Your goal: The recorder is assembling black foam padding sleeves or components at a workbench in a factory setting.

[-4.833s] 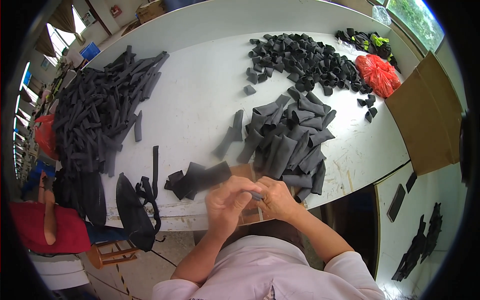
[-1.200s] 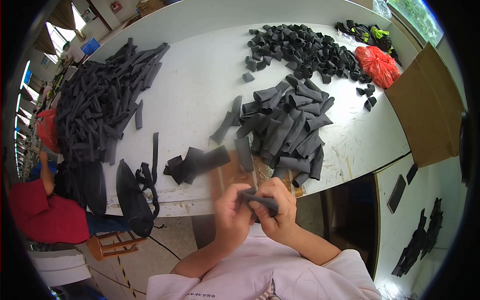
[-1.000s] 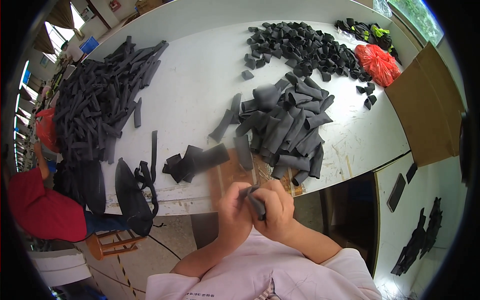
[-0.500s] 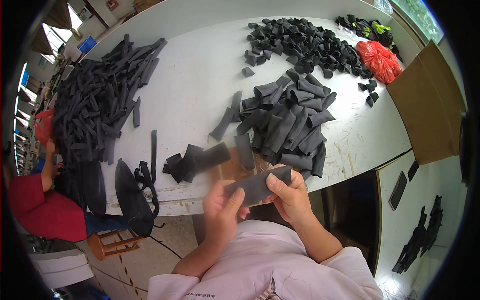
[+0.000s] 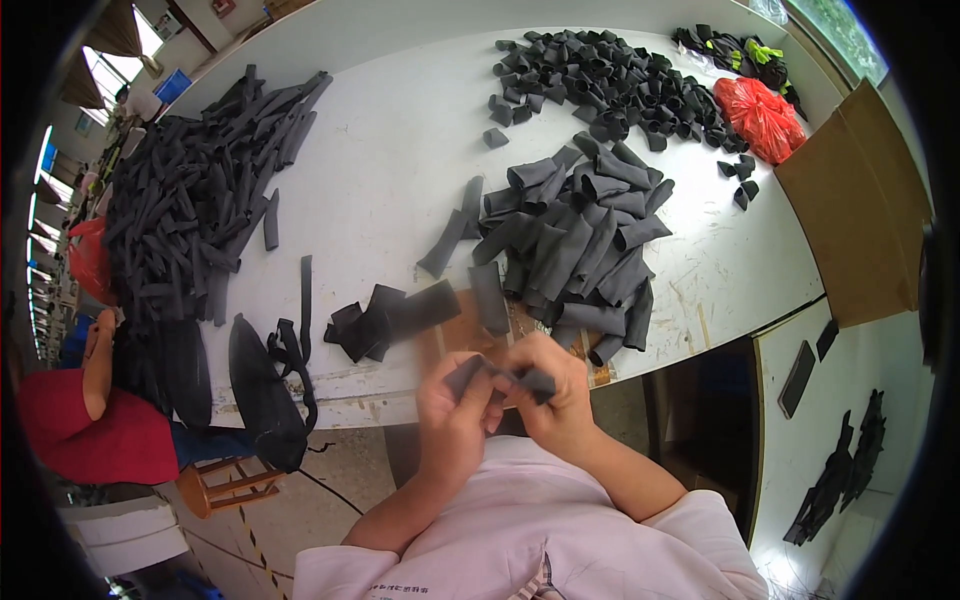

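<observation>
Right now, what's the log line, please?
left hand: holds dark grey fabric piece; right hand: holds same piece; beyond: grey fabric tube pile

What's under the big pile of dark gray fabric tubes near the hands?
White tabletop shows around the dark gray fabric tubes, and a brown patch peeks out at their near edge. They cover whatever's directly beneath, so I can't see that.

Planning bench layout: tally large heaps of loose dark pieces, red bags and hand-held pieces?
Large heaps: 3 (left heap, middle heap, far heap)
Red bags: 2 (left bag, right bag)
Held dark piece: 1, in left hand and right hand
Total: 6
</observation>
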A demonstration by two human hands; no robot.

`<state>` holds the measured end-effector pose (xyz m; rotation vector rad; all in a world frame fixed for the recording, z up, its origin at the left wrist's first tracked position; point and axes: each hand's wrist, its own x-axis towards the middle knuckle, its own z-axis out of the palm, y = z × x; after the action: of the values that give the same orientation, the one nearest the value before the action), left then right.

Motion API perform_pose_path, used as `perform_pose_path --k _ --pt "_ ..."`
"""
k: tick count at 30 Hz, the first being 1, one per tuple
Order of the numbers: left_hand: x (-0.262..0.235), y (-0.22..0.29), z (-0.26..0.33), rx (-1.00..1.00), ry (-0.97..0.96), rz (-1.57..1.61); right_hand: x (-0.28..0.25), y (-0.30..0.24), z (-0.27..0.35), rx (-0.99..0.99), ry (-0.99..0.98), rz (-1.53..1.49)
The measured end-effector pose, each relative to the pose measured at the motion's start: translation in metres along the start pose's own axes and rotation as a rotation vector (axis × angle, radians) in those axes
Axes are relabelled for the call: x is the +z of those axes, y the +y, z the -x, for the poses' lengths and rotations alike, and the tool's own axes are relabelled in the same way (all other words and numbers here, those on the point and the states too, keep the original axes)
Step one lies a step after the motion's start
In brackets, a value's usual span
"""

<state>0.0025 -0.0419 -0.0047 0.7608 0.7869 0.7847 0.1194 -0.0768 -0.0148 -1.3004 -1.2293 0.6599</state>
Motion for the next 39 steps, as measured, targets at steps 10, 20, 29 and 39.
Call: perform_pose_path --k 10,20,29,39 --pt "0.001 -0.007 -0.005 0.072 -0.01 -0.168 -0.001 0.014 -0.003 0.489 -0.002 -0.426" --pt "-0.002 -0.007 -0.009 0.004 0.026 0.07 -0.013 0.015 0.0 0.704 0.086 -1.056" --pt "-0.002 -0.013 -0.006 0.232 0.078 -0.35 -0.006 0.005 -0.001 0.44 0.153 -0.398" --pt "-0.004 -0.012 -0.008 0.053 -0.008 -0.107 0.001 0.025 -0.004 0.183 0.118 0.088"
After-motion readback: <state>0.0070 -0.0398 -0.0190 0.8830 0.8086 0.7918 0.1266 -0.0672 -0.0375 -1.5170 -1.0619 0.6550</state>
